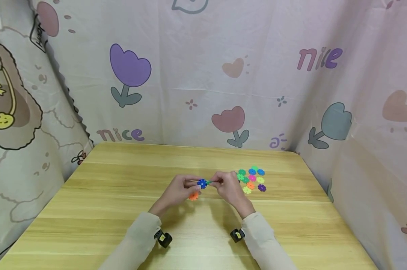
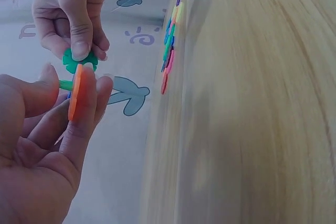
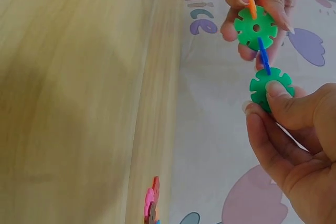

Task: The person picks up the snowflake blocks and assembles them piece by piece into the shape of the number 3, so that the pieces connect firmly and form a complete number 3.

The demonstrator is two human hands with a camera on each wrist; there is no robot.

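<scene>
Above the table my two hands meet over a short chain of slotted plastic snowflake discs. My left hand (image 1: 178, 190) pinches the joined part: an orange disc (image 2: 76, 95), a green disc (image 3: 244, 29) and a blue disc (image 1: 202, 183). In the right wrist view these stand edge to edge at angles, the green between the orange and the blue. Between thumb and fingers, my right hand (image 1: 229, 189) holds another green disc (image 3: 256, 85). Its rim meets the lower end of the blue disc; how deep the slots sit together I cannot tell.
Beyond my right hand, several loose discs lie flat on the wooden table (image 1: 122, 210), among them a pink disc (image 1: 252, 178), a purple disc (image 1: 262, 188) and a yellow disc (image 1: 247, 190). A printed curtain (image 1: 176, 123) hangs behind the table's far edge.
</scene>
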